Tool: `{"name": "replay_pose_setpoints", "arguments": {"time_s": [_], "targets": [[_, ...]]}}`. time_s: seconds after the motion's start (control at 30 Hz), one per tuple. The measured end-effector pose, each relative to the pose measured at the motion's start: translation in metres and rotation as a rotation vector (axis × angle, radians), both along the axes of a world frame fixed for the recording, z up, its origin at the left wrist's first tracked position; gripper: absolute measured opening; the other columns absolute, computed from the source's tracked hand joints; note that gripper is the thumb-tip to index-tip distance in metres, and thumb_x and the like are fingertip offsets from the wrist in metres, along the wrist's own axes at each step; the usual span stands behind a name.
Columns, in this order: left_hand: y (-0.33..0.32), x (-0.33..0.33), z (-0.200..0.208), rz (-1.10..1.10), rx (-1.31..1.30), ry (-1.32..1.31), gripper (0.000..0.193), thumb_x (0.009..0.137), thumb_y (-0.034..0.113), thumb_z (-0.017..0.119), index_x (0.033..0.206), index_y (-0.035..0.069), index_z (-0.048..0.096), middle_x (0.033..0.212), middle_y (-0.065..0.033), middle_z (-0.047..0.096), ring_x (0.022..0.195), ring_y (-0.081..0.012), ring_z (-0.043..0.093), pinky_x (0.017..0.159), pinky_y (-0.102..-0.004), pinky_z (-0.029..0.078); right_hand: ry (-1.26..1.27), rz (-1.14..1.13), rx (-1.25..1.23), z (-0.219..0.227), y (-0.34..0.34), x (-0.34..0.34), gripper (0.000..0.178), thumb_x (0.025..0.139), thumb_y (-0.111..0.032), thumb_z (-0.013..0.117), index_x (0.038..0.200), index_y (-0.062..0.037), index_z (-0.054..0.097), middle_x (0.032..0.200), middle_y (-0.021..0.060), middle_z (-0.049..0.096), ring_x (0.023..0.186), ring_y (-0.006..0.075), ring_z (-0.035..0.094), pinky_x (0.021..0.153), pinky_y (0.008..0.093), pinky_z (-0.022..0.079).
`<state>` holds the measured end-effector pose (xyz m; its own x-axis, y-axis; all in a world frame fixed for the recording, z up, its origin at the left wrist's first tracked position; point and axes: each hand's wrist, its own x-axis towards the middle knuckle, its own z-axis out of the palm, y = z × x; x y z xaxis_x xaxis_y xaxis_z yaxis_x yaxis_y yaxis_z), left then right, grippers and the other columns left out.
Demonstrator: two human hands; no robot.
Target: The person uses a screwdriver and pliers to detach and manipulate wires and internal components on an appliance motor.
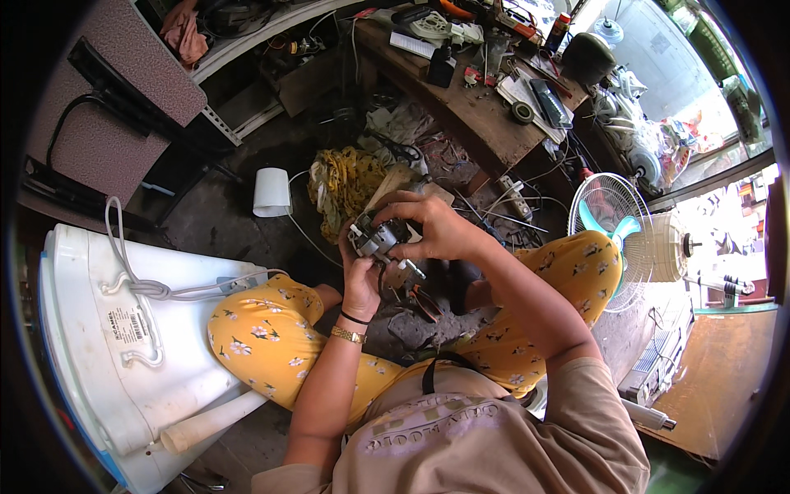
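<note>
Between my knees, my two hands hold up a small electric motor (379, 240) with a silver metal body and a pale shaft end pointing down to the right. My left hand (360, 284) grips it from below and from the left. My right hand (434, 226) curls over its right side, thumb and fingers pressed against the casing. My fingers partly hide the motor's far side. On the floor just below it lies a pair of pliers (425, 305) with orange-and-black handles.
A white washing machine (189, 329) with a looped cord stands at left. A fan (613, 230) with teal blades is by my right knee. Beyond are yellow cloth (350, 185), a white cylinder (272, 193), a power strip (516, 198) and a cluttered wooden table (485, 123).
</note>
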<state>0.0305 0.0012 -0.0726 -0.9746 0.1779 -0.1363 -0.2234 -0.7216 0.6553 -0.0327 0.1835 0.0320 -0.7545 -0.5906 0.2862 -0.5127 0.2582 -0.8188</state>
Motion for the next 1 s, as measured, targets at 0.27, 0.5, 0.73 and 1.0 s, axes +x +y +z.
{"name": "replay_pose_setpoints", "arguments": {"time_s": [0.27,0.5,0.73,1.0], "targets": [[-0.005,0.000,-0.002,-0.042,-0.030,0.014,0.072,0.083,0.020,0.056,0.147,0.024,0.025,0.133,-0.0084,0.048,0.120,-0.0250,0.053,0.097,-0.0439,0.051,-0.028,0.016,0.032,0.000,0.004,0.001,0.057,0.069,-0.020,0.083,0.120,-0.0054,0.061,0.118,0.0136,0.062,0.109,0.0327,0.060,0.095,0.0396,0.048],[-0.007,0.001,0.001,0.033,0.089,-0.021,0.071,0.083,0.012,0.054,0.146,0.026,0.025,0.137,-0.0091,0.045,0.121,-0.0274,0.053,0.090,-0.0482,0.055,-0.429,-0.423,-0.499,-0.013,0.066,-0.039,0.044,0.092,-0.024,0.064,0.129,-0.0051,0.053,0.114,0.0075,0.062,0.096,0.0196,0.063,0.089,0.0364,0.051],[0.001,-0.008,-0.010,-0.012,0.097,-0.084,0.054,0.091,0.025,0.054,0.142,0.024,0.035,0.140,-0.0116,0.045,0.126,-0.0332,0.051,0.097,-0.0577,0.049,-0.620,-0.758,0.926,-0.258,0.239,0.000,0.026,0.081,-0.021,0.064,0.096,-0.0013,0.070,0.088,0.0167,0.069,0.071,0.0286,0.065,0.061,0.0405,0.053],[-0.010,-0.007,-0.008,-0.003,0.140,-0.211,0.069,0.085,0.016,0.058,0.145,0.027,0.027,0.139,-0.0089,0.044,0.125,-0.0284,0.050,0.092,-0.0482,0.054,-0.831,-1.090,0.949,-0.374,0.238,0.062,0.051,0.089,-0.033,0.057,0.135,-0.0159,0.046,0.141,0.0141,0.044,0.129,0.0412,0.045,0.100,0.0574,0.042]]}}
